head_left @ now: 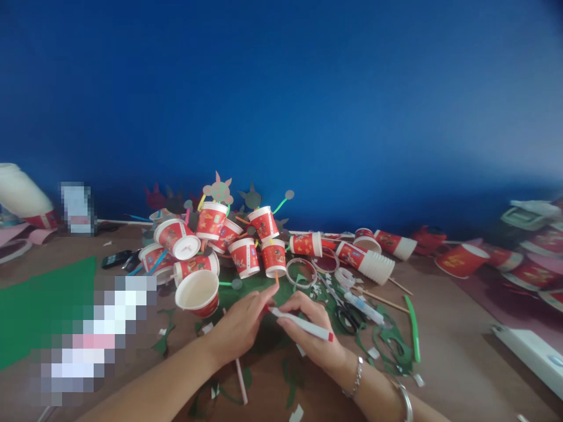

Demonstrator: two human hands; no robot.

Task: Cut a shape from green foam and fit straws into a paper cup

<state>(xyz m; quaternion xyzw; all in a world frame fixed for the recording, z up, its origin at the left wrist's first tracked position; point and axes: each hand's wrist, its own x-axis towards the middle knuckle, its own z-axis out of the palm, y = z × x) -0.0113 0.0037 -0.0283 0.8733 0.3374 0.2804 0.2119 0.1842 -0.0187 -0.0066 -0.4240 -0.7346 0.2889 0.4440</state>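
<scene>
My right hand [312, 328] is closed around a white marker [303, 323] with a red end, tilted with its front end toward my other hand. Close beside that front end is my left hand [241, 322], fingers bent together and index finger stretched forward. A small bit of red shows at its fingertips; what they pinch is mostly hidden. Just beyond my left index finger, a red paper cup [273, 258] stands with an orange straw below it. An open white-lined cup [197, 292] lies to the left of it, with green paper scraps [391, 343] spread to the right.
Several red cups with straws and cut-paper heads [217, 190] are piled against the blue wall [281, 105]. Scissors [345, 313], a tape roll [301, 273], a glue tube [364, 308] and stacked cups [367, 264] lie right. Green paper [48, 308] is at left, a white box [530, 357] at right.
</scene>
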